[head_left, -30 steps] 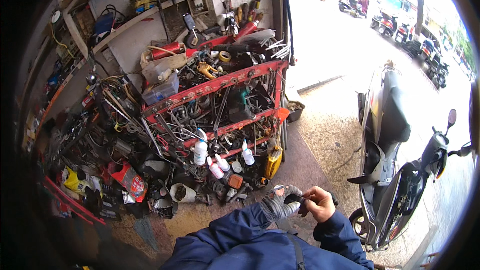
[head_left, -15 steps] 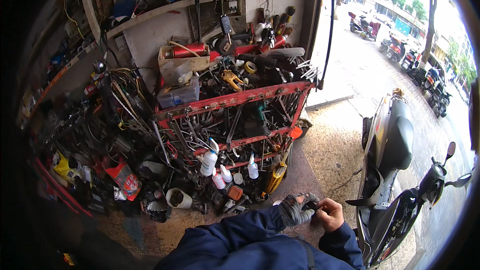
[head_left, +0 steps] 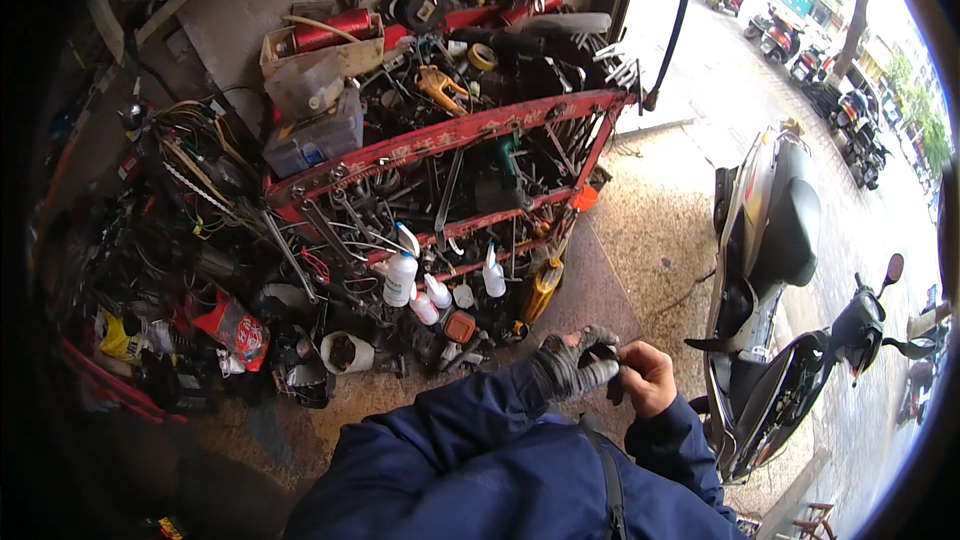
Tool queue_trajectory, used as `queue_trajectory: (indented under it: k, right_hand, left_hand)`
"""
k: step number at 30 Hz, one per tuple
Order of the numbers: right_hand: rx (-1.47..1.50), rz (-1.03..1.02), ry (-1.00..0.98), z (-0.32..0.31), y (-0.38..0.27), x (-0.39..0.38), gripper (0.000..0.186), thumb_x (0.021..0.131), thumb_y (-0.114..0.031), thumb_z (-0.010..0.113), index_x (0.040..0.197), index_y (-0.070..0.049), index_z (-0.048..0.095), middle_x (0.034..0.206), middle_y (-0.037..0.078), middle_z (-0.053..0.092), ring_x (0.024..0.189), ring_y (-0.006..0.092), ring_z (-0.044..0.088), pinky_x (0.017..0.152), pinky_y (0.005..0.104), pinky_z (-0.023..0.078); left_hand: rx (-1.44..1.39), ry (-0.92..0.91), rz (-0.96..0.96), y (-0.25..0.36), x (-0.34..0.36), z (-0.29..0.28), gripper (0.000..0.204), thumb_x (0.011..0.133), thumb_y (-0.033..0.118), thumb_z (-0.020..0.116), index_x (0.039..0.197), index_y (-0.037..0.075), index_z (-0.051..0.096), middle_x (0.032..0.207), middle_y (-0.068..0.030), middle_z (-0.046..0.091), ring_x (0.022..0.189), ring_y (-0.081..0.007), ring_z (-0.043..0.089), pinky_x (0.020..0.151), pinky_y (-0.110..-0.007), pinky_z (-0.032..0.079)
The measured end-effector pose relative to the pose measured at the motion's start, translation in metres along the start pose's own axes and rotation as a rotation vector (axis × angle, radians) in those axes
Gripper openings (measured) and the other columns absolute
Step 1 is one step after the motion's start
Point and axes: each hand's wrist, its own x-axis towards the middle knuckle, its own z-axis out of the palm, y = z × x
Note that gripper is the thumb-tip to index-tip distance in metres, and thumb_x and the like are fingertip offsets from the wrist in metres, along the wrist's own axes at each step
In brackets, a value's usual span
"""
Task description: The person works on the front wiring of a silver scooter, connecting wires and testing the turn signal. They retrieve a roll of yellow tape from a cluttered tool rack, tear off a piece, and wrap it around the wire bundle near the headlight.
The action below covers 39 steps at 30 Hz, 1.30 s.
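Dark piece (head_left: 602,351), small and mostly hidden, sits between the two hands in front of the person's chest — just right of the gloved left hand (head_left: 575,366), just left of the bare right hand (head_left: 648,378). Neither is clearly nearer: the left's fingers and thumb curl round it, nearly closed, while the right's thumb and fingertips pinch its right-hand side. Which way its long axis runs — fingers cover too much to tell.
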Motion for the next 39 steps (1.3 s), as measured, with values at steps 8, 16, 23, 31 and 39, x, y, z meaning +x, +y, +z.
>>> queue_trajectory:
  k: [8, 16, 23, 31, 39]
  right_hand:
    - [0.119, 0.087, -0.015, 0.007, 0.010, 0.015, 0.007, 0.090, -0.002, 0.048, 0.094, -0.001, 0.054, 0.067, 0.006, 0.059, 0.053, 0.0119, 0.057, 0.046, 0.0245, 0.044]
    - [0.187, 0.117, 0.091, 0.006, 0.013, 0.015, 0.013, 0.090, -0.001, 0.046, 0.099, -0.001, 0.056, 0.070, 0.003, 0.059, 0.052, 0.0087, 0.055, 0.047, 0.0236, 0.045]
    - [0.190, 0.217, 0.154, 0.002, 0.021, 0.015, 0.018, 0.091, -0.007, 0.049, 0.105, -0.003, 0.060, 0.070, 0.001, 0.059, 0.054, 0.0086, 0.056, 0.047, 0.0232, 0.044]
    - [0.312, 0.213, 0.148, -0.002, 0.034, 0.006, 0.016, 0.091, -0.008, 0.049, 0.105, -0.004, 0.057, 0.072, 0.002, 0.060, 0.055, 0.0091, 0.057, 0.045, 0.0226, 0.044]
    - [0.319, 0.165, 0.115, -0.010, 0.043, -0.007, 0.014, 0.092, -0.011, 0.054, 0.103, -0.004, 0.057, 0.071, 0.003, 0.061, 0.052, 0.0092, 0.056, 0.042, 0.0223, 0.044]
  left_hand:
    - [-0.282, 0.049, -0.061, 0.007, 0.005, -0.014, 0.026, 0.088, 0.008, 0.062, 0.113, 0.006, 0.055, 0.098, -0.0025, 0.060, 0.087, -0.0119, 0.060, 0.077, -0.028, 0.052]
    - [-0.366, 0.021, -0.233, 0.012, 0.016, -0.017, 0.021, 0.091, 0.006, 0.055, 0.111, 0.005, 0.057, 0.104, -0.0039, 0.061, 0.090, -0.0118, 0.060, 0.081, -0.027, 0.051]
    - [-0.766, 0.024, -0.304, -0.026, 0.024, -0.019, 0.028, 0.093, 0.022, 0.051, 0.110, 0.002, 0.058, 0.098, -0.0131, 0.064, 0.081, -0.0236, 0.064, 0.071, -0.036, 0.056]
    - [-0.121, -0.268, -0.222, -0.040, 0.030, -0.019, 0.021, 0.090, 0.013, 0.052, 0.105, -0.001, 0.057, 0.092, -0.0147, 0.063, 0.078, -0.0229, 0.065, 0.069, -0.034, 0.055]
    - [-0.707, 0.028, -0.355, -0.011, 0.015, 0.007, 0.029, 0.091, 0.022, 0.058, 0.110, 0.000, 0.058, 0.095, -0.0140, 0.064, 0.079, -0.0238, 0.065, 0.069, -0.036, 0.057]
